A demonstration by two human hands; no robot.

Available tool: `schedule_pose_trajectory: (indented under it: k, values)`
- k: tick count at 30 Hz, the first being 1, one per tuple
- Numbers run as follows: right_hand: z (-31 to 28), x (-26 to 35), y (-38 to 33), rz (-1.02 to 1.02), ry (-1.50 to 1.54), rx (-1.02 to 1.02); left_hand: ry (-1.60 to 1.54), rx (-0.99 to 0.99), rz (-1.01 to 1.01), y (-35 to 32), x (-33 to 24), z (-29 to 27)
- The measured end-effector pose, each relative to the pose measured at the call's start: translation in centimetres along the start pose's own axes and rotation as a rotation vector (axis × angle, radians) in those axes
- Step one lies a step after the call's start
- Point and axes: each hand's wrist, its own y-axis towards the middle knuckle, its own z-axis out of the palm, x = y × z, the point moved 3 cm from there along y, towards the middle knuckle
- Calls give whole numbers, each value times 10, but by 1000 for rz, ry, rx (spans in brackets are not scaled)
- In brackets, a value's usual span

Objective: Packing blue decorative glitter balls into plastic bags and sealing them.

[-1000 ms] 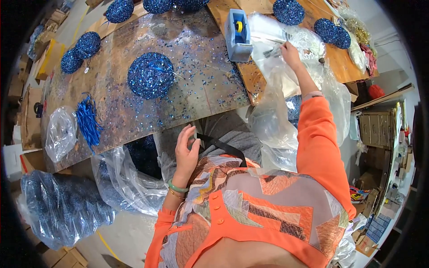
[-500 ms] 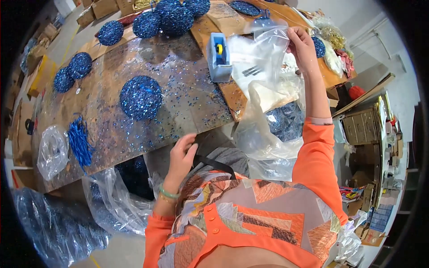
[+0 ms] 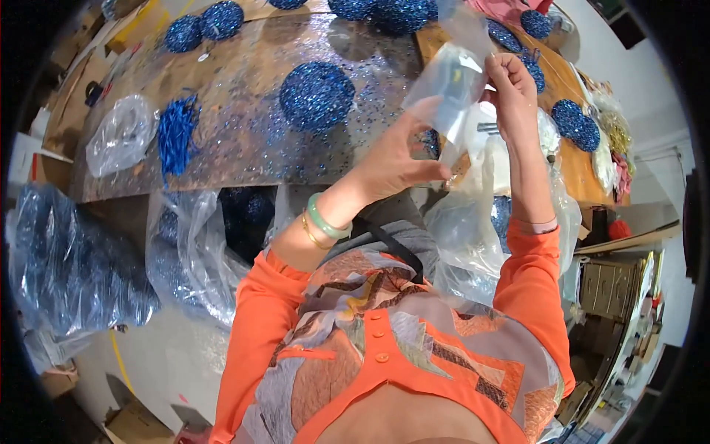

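Observation:
A clear plastic bag hangs from my right hand, whose fingers pinch its upper right edge. My left hand is beside the bag's lower left, thumb and fingers spread apart; whether the fingertips touch the film I cannot tell. Seen blurred through the bag is the blue tape dispenser. Left of my hands, a large blue glitter ball rests on the brown worktable among scattered blue flakes. Below my right hand lies a stack of white and clear bags.
A bundle of blue ties and a crumpled clear bag lie on the table's left. More glitter balls sit along the far edge. Large bags of blue balls stand below the left edge. Shelves are at the right.
My right hand has lifted the clear bag off the stack. My left hand has moved up and right from the table's front edge to the bag. The view has shifted rightward.

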Motion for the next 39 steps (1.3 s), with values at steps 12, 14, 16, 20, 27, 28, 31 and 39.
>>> schedule_pose_trajectory:
  k: [12,14,16,20,27,28,31,39]
  values:
    - [28,-7,-13,-28,-2,49,154,-565,213,-4,-4,-37]
    - [31,-11,-14,-30,0,69,151,-574,198,-7,-8,-42]
    - [33,-10,-17,-33,1,101,-23,-490,151,-9,-16,-44]
    - [27,0,-28,-153,-154,76,-69,-405,29,-16,-31,-32]
    - [23,14,-55,-444,-591,614,-174,-71,9,-11,-16,-5]
    - [22,7,-55,-406,-608,653,-236,20,-36,-15,-23,-1]
    - [26,-2,-59,-224,-371,681,-171,96,-60,-19,-27,-5]
    - [88,-35,-49,65,55,848,9,-171,-91,-34,-41,-48]
